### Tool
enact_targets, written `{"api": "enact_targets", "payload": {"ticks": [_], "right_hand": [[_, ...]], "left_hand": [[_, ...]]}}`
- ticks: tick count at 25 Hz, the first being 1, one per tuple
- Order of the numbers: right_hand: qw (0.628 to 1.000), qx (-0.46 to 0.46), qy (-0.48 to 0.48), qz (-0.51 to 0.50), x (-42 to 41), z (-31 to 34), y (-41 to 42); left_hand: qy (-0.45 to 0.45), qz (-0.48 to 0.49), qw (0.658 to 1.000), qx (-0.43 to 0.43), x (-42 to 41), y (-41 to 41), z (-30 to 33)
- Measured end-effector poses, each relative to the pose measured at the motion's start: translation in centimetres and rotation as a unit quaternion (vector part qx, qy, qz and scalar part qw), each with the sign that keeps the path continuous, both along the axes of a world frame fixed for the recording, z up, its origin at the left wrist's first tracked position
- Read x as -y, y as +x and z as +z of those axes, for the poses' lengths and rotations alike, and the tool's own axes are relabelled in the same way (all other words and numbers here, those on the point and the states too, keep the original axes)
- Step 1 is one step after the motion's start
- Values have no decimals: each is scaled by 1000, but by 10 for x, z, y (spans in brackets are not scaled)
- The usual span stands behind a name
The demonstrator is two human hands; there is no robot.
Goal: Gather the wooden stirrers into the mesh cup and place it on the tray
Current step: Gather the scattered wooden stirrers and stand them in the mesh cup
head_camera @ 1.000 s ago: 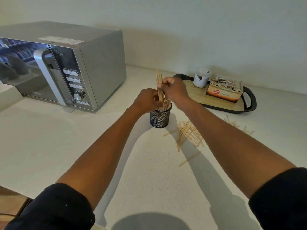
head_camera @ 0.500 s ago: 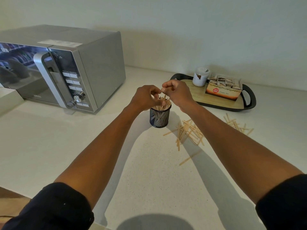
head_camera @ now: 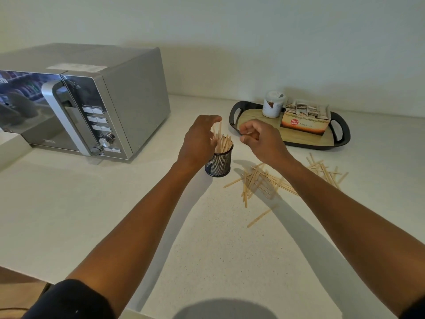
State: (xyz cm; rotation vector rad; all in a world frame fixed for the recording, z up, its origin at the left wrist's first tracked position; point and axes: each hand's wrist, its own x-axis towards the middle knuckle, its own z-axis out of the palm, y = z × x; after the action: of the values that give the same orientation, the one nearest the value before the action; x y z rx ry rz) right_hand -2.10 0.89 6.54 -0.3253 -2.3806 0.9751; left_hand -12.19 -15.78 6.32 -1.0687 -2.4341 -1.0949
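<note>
A black mesh cup (head_camera: 219, 163) stands on the white counter with a bunch of wooden stirrers (head_camera: 222, 142) upright in it. My left hand (head_camera: 199, 140) hovers at the cup's left side, fingers spread against the stirrer tops. To the right of the cup my right hand (head_camera: 259, 138) is raised, fingers loosely curled and holding nothing I can see. Loose stirrers (head_camera: 259, 180) lie scattered on the counter right of the cup, with another small heap (head_camera: 324, 168) farther right and one single stirrer (head_camera: 262, 215) nearer me. The black-rimmed wooden tray (head_camera: 255, 125) sits behind.
On the tray stand a white tub (head_camera: 273, 107) and a box of tea sachets (head_camera: 304, 120). A silver microwave (head_camera: 87, 100) fills the left of the counter. The wall runs close behind the tray.
The bundle held above the cup a second ago has dropped into it. Both hands have let go and moved apart, my right hand drawing off to the right.
</note>
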Motion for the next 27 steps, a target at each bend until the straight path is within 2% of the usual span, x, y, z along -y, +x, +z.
{"api": "enact_targets", "payload": {"ticks": [3,4,6,8,11,13,16,18,22,24,27], "right_hand": [[998,68,-1,-3,-13,-20,34],[995,96,8,-11,-18,-29,44],[989,139,35,-32,-29,-48,64],[981,173,65,-55,-39,-64,80],[959,234,125,-103,-57,-76,99],[939,277,156,-130,-67,-79,105],[924,316,153,-150,-70,-81,106],[926,311,162,-142,-64,-83,103],[937,284,156,-129,-44,-87,92],[944,280,126,-118,-37,-88,87],[966,236,13,-108,-40,-80,85]], "left_hand": [[8,-28,993,-117,1,28,-1],[5,-59,990,-128,-1,39,-4],[-42,-120,988,-86,-8,60,-17],[-120,-135,983,-17,-17,75,-36],[-228,-93,969,37,-33,85,-63],[-283,-47,958,12,-43,89,-74],[-326,24,945,-22,-55,93,-83],[-323,46,945,-2,-61,95,-86],[-275,29,957,85,-75,100,-79],[-231,-2,956,179,-81,99,-75],[-104,-1,935,339,-79,92,-71]]}}
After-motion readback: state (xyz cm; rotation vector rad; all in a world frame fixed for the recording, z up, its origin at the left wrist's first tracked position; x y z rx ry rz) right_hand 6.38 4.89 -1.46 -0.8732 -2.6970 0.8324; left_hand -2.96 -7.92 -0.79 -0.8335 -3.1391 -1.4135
